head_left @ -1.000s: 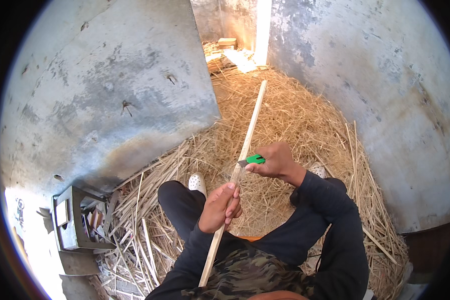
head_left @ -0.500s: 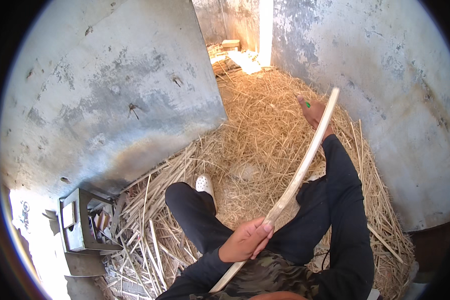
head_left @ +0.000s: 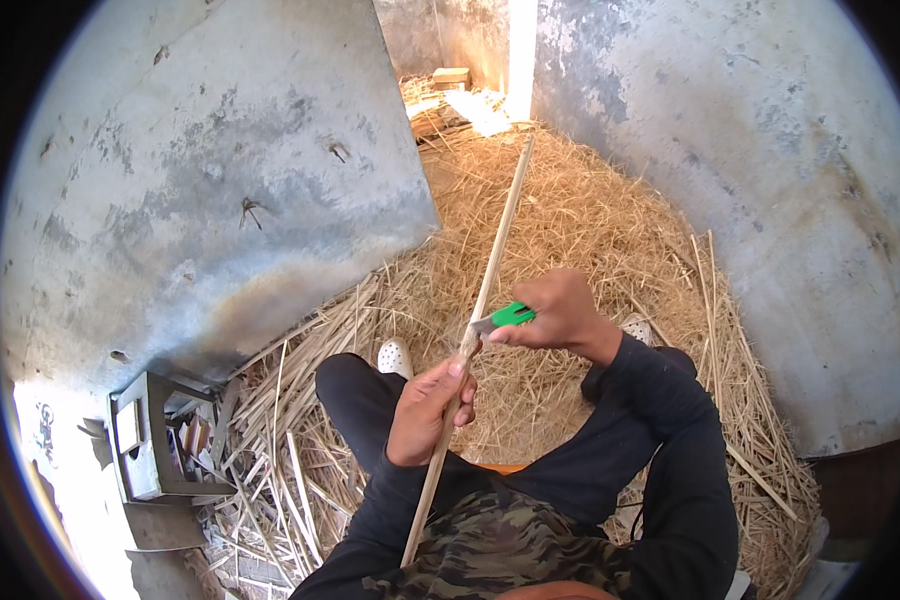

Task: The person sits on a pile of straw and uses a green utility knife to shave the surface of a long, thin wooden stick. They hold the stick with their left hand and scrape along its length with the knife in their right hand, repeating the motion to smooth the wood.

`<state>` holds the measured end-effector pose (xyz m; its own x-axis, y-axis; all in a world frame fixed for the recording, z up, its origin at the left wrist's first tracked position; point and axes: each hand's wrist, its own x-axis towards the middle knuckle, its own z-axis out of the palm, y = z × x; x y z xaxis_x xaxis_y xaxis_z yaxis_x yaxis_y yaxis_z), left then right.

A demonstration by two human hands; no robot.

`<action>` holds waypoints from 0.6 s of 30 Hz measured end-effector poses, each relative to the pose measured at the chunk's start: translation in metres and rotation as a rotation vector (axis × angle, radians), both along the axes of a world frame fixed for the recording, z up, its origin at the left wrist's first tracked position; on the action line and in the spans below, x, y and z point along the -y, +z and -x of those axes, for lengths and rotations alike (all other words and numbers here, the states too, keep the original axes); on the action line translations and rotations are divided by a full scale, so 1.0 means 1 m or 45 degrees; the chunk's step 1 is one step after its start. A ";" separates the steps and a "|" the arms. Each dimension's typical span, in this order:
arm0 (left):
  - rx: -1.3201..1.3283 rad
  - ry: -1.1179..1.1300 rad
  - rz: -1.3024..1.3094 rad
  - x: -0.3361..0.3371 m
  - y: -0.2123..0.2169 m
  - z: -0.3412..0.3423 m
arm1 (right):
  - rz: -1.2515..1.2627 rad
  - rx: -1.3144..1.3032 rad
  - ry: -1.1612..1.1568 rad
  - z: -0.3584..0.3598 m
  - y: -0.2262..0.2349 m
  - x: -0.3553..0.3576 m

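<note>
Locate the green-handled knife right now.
Head view, just right of centre: the green-handled knife is in the right hand, its blade at the pale strip, above the left hand in the picture.

Dark, plain long sleeves [head_left: 675, 405]; camouflage garment [head_left: 505, 545] at torso, brownish and black blotches; dark trousers [head_left: 355, 405]; whitish clogs [head_left: 394, 357], round holes

Daylight, bright overall. Glare: band of light [head_left: 522, 60] between the walls [head_left: 710, 180], upper centre, and opening [head_left: 70, 520], lower left (both burnt white, detail largely lost). Shade: lower right. Distortion: straight edges bowed; black circular border, bluish fringe. Focus: straw [head_left: 590, 220] fairly sharp.
</note>
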<state>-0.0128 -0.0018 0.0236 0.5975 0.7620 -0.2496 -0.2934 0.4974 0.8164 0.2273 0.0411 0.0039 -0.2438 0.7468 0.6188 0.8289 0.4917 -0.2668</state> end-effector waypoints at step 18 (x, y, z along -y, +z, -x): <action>-0.122 -0.054 -0.080 0.005 -0.007 -0.002 | 0.023 0.053 -0.412 -0.041 -0.017 -0.057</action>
<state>-0.0107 -0.0066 0.0169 0.6051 0.7525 -0.2598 -0.1920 0.4547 0.8697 0.2679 0.0981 -0.0130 -0.0172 0.8003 0.5993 0.9518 0.1967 -0.2354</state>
